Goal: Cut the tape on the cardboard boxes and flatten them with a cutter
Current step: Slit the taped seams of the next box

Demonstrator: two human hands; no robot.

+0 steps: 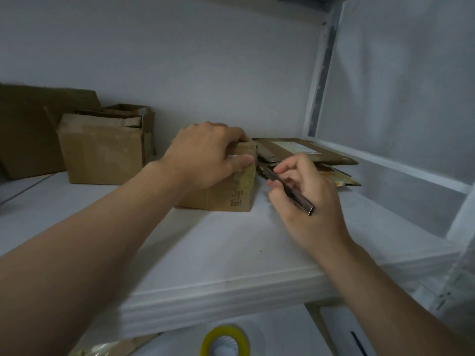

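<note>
A small taped cardboard box point(231, 194) stands on the white shelf point(231, 253). My left hand point(205, 155) grips its top right corner, thumb on the front face and fingers over the top. My right hand point(303, 199) holds a dark metal cutter point(288, 190) like a pen just right of the box. The cutter's tip points at the box's upper right edge, beside the peeling tape; whether it touches is not visible.
Flattened cardboard pieces point(308, 152) lie stacked behind my right hand. Two larger open boxes point(102, 147) stand at the back left. A white shelf post point(318, 80) rises at the right corner. Below the shelf lies a roll of yellowish tape point(226, 341).
</note>
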